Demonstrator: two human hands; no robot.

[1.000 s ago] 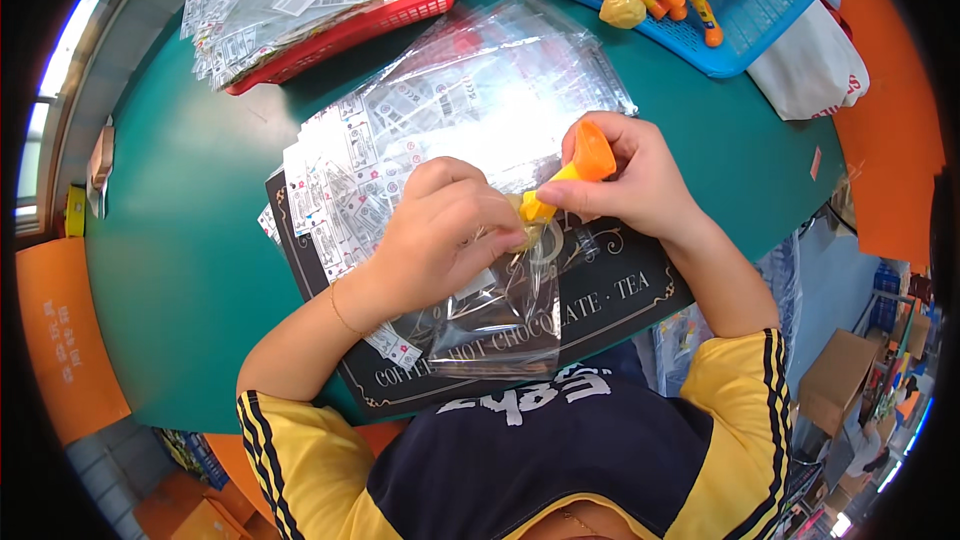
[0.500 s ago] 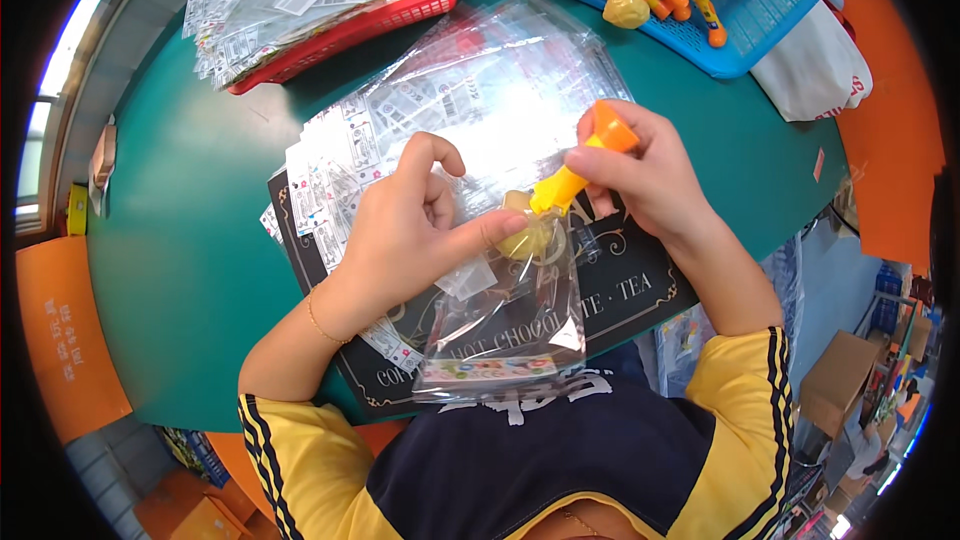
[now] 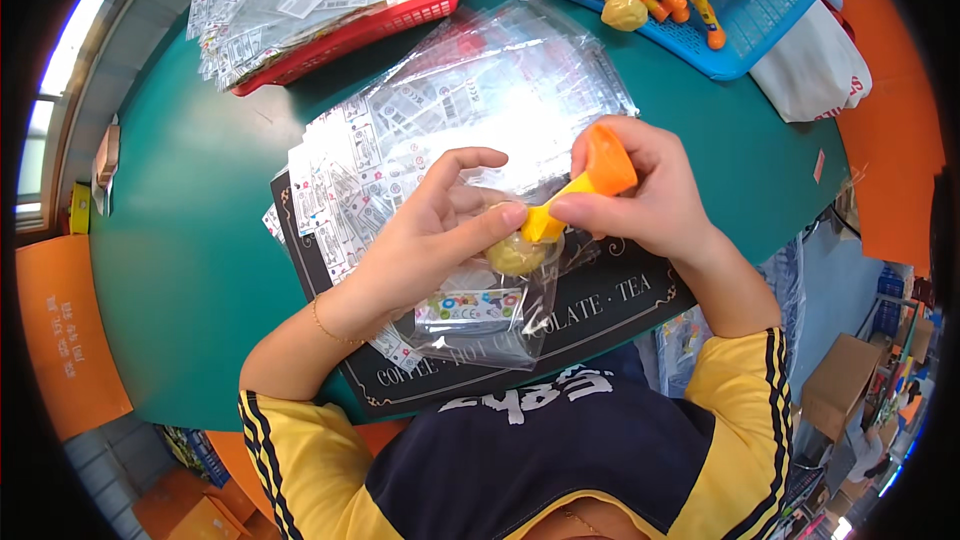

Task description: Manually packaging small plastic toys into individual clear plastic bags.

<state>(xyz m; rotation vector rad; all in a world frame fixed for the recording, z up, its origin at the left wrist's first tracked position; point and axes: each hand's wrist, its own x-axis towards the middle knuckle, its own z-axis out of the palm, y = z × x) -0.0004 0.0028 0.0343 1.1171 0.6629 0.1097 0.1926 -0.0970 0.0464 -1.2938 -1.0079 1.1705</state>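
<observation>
My left hand (image 3: 425, 230) holds the mouth of a small clear plastic bag (image 3: 480, 315) that hangs over a black placemat (image 3: 600, 310). My right hand (image 3: 650, 195) grips a toy (image 3: 575, 200) by its orange end. The toy has a yellow stem and a round yellowish head, and the head sits inside the bag. A loose pile of clear bags (image 3: 470, 100) with small printed labels lies on the green table (image 3: 180, 240) just beyond both hands.
A red basket (image 3: 400, 15) with filled clear bags stands at the back left. A blue basket (image 3: 770, 20) at the back right holds several yellow and orange toys. A white bag (image 3: 815, 65) lies beside it. Cardboard boxes (image 3: 835, 385) stand on the floor at right.
The bag was lifted up off the placemat and opened. The toy's round head has gone down into it, and my right hand has shifted slightly right and up.
</observation>
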